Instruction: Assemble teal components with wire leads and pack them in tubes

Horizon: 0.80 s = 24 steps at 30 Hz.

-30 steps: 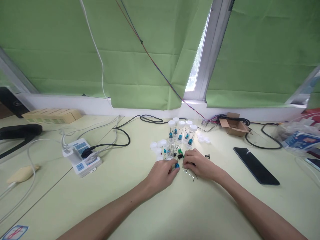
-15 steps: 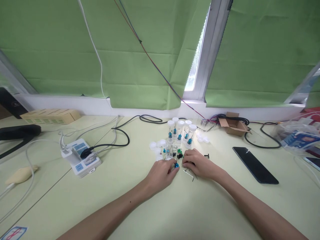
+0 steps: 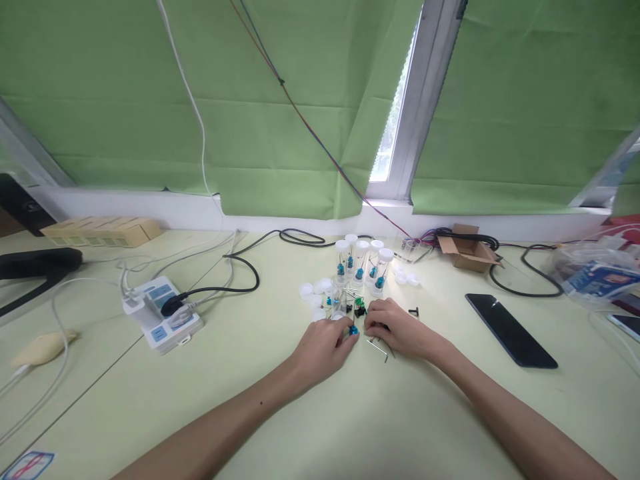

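My left hand (image 3: 327, 343) is closed, thumb and fingertips pinching a small blue part with a thin upright stem (image 3: 353, 330) just above the table. To its right my right hand (image 3: 395, 327) rests with curled fingers; whatever is in them, if anything, is hidden. Thin L-shaped metal rods like hex keys (image 3: 379, 351) lie below the right fingers. Between and beyond the hands are small green (image 3: 359, 302) and black pieces (image 3: 360, 311). Behind them stand several clear tubes with white caps (image 3: 361, 263), each with a blue stemmed part inside. An uncapped clear tube (image 3: 339, 303) stands near the left fingers.
Loose white caps (image 3: 306, 291) lie left of the tubes. A black T-shaped piece (image 3: 414, 311) and a dark phone (image 3: 510, 330) lie to the right. A small open cardboard box (image 3: 467, 250) sits at the back. On the left is a white power strip (image 3: 163, 313) with cables.
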Each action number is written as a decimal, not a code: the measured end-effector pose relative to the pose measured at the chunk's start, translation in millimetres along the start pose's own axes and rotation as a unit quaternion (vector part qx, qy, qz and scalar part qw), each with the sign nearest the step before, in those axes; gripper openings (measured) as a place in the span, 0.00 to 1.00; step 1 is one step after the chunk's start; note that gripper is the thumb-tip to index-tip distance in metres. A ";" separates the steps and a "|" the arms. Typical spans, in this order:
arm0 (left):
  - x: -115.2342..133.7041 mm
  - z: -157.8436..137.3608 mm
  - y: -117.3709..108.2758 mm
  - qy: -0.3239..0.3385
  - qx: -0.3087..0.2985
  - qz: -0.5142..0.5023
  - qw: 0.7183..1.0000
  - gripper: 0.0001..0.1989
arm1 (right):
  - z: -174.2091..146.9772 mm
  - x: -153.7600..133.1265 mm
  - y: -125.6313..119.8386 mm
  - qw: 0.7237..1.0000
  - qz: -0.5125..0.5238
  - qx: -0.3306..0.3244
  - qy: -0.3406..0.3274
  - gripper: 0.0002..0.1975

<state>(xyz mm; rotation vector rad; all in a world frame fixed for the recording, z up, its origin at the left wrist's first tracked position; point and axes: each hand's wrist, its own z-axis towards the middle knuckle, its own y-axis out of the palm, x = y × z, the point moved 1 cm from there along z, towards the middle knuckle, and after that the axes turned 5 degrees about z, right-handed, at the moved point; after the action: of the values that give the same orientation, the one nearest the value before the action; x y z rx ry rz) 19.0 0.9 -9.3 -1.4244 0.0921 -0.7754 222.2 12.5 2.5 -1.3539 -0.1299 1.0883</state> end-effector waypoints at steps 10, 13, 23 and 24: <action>-0.7 -1.8 1.0 -0.005 0.000 -0.006 1.000 0.11 | 1.2 -5.5 -0.1 0.999 0.027 0.045 0.015 0.09; 0.1 -1.4 0.1 -0.005 0.003 -0.010 1.000 0.11 | 1.4 -7.7 1.5 0.997 0.043 0.062 0.022 0.08; 3.7 -1.1 -2.6 -0.020 0.005 -0.051 0.999 0.14 | 1.2 -13.5 11.7 0.990 0.110 0.071 0.050 0.08; 3.8 -0.9 -2.7 -0.021 0.004 -0.054 0.998 0.14 | 1.4 -14.0 11.9 0.989 0.114 0.071 0.053 0.08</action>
<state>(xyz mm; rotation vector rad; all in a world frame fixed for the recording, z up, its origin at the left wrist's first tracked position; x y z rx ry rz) 20.3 -1.7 -5.5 -1.4467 -0.0210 -0.8320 207.2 2.0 0.0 -1.3172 0.1823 1.1901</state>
